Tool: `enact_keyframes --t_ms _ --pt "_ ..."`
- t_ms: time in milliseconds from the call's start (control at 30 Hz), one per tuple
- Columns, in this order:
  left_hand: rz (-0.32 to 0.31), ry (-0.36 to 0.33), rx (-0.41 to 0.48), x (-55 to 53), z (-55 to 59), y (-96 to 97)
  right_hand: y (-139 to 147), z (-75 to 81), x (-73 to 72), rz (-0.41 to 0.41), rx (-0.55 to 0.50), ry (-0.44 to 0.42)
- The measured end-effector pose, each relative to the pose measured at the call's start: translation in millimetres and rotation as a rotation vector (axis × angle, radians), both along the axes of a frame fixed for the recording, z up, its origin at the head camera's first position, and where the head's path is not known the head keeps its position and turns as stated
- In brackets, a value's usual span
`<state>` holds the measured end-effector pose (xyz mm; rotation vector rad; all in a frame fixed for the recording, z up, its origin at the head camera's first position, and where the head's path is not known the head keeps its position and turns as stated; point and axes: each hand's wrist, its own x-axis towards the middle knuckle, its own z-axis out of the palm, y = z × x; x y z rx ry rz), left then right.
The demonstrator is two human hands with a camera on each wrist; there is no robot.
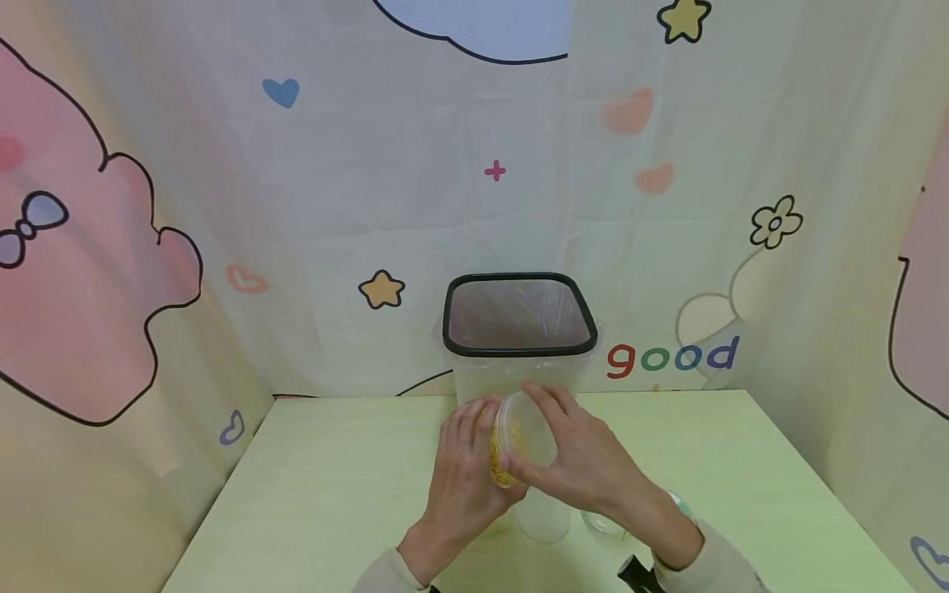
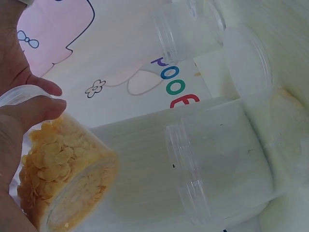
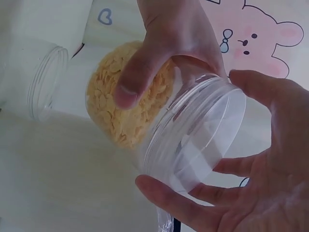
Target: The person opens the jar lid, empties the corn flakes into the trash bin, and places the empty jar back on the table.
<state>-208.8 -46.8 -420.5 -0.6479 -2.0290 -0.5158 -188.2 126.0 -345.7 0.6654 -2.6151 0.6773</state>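
My left hand [image 1: 467, 461] grips a clear plastic jar [image 2: 67, 169] partly filled with thin yellow flakes [image 3: 130, 92]. The jar is tilted in the air above the table, its mouth facing my right hand [image 1: 593, 453]. Spread around a clear, pale lid [image 1: 535, 428], the fingers and thumb of my right hand hold it by the rim at the jar's mouth. In the right wrist view the left thumb lies across the jar's side, and the lid [image 3: 212, 140] sits against the threaded neck.
Behind the hands stands a translucent bin [image 1: 519, 350] with a black rim and a plastic liner. Clear jars [image 2: 222, 164] stand on the table below, and a round lid [image 2: 248, 60] is near them. Another clear container [image 1: 604, 523] is partly hidden by the right forearm. A printed curtain hangs behind.
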Motion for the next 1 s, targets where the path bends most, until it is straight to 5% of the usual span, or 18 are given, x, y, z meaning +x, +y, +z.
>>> enact_keyframes --t_ms 433,1000 --pt "-0.005 -0.036 0.030 0.8 2.7 -2.3 9.6 6.6 -4.6 0.191 0.029 0.100" --pt "-0.016 -0.100 0.132 1.6 2.3 -13.4 23.7 9.5 0.5 0.156 0.025 0.109"
